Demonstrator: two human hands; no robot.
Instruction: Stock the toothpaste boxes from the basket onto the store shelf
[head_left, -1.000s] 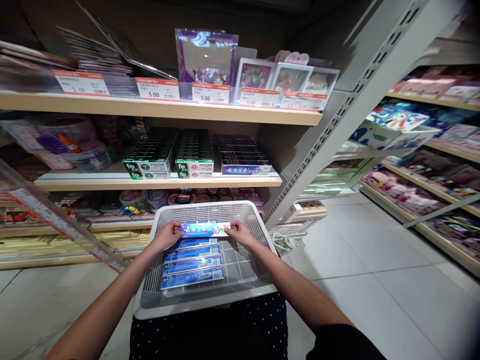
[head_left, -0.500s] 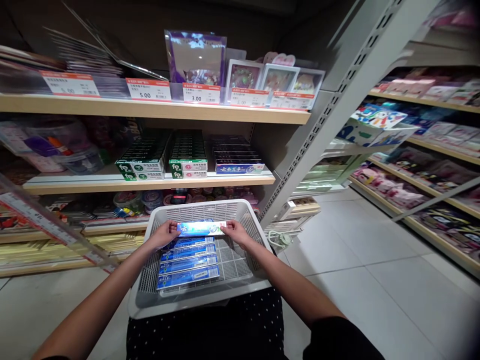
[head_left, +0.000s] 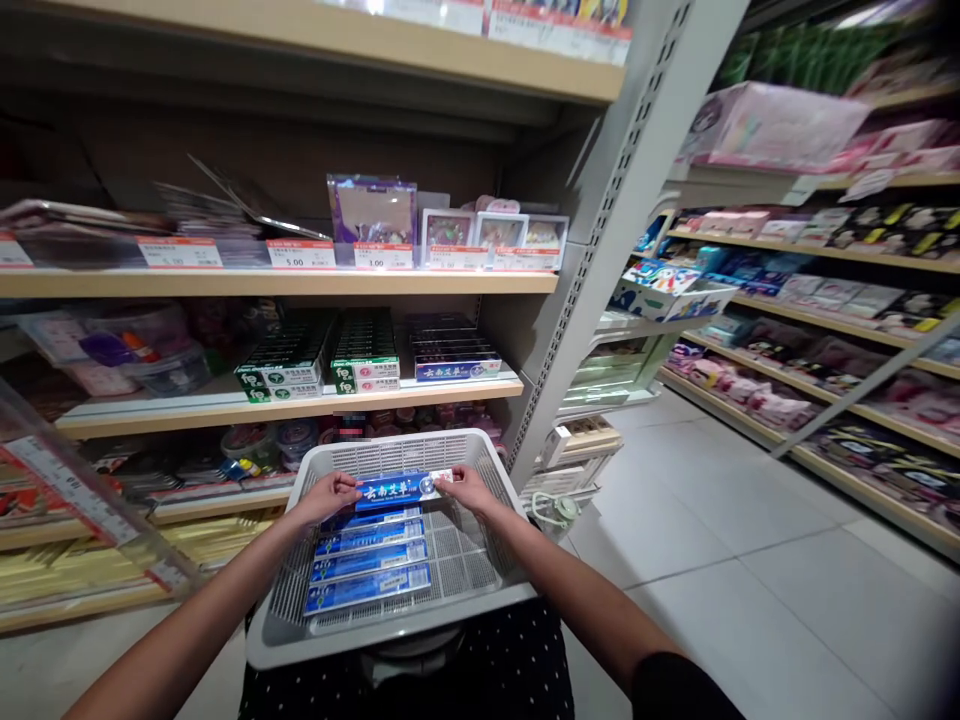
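Between my two hands is a blue toothpaste box [head_left: 397, 490] with white lettering, held level over the far part of a grey plastic basket [head_left: 469, 540]. The fingers of my left hand [head_left: 334, 495] pinch its left end. My right hand [head_left: 466, 488] grips the white right end. Below it, several more blue toothpaste boxes [head_left: 367, 588] lie in a row on the left side of the basket floor. The basket rests at my lap, over dark dotted clothing [head_left: 517, 660].
Ahead, a shelf [head_left: 300, 408] carries green-and-white boxes [head_left: 281, 382] and a stack of blue boxes [head_left: 457, 370]. Above are framed items [head_left: 450, 235] and price tags. A metal upright [head_left: 600, 220] stands to the right, with an aisle floor [head_left: 697, 500] beyond. A slanted label strip [head_left: 71, 490] juts in at left.
My view has tilted up and turned right, so an upper shelf shows. Both hands keep hold of the toothpaste box, whose front now faces me more plainly.
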